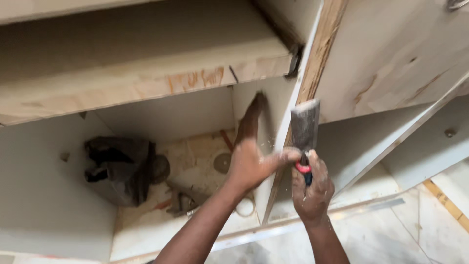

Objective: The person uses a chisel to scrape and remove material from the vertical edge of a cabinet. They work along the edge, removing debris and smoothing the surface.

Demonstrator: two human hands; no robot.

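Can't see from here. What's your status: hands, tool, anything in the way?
Right hand grips scraper against panel edge. Left hand braces on panel. Dark bag inside cabinet, clear of blade.

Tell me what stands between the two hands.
In the head view, the cabinet's upright divider panel: the left hand lies flat against its side, and the right hand holds a wide scraper to its front edge.

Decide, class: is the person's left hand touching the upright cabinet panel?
Touching. The head view shows the left hand pressed flat on the upright cabinet panel, fingers on its face and thumb at its front edge, with no gap.
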